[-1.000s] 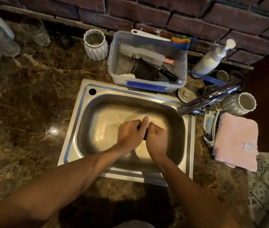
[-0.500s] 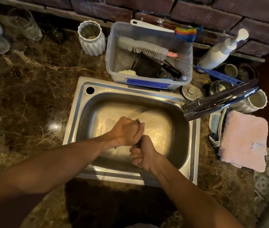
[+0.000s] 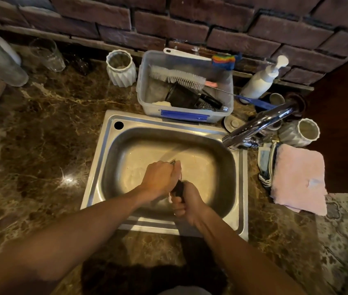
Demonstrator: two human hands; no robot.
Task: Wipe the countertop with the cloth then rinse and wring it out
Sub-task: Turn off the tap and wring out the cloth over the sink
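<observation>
Over the steel sink [image 3: 96, 179], both of my hands clench a dark cloth [image 3: 179, 188] that is twisted into a tight roll. My left hand [image 3: 160, 177] grips its far end, and my right hand [image 3: 188, 202] grips the near end just below. Only a short dark stretch of the cloth shows between the two fists; the rest is hidden inside them. The brown marble countertop [image 3: 41, 145] surrounds the sink. The chrome tap [image 3: 258, 124] reaches in from the right, and I see no water running from it.
Behind the sink stands a clear plastic tub [image 3: 228, 111] holding brushes and scrubbers. A white ribbed cup [image 3: 122, 69], a drinking glass [image 3: 47, 54] and a soap pump bottle [image 3: 262, 79] line the brick wall. A folded pink towel [image 3: 298, 177] lies to the right of the sink.
My fists went from side by side to offset, the left farther away and the right nearer, twisting the cloth. The view shifted slightly.
</observation>
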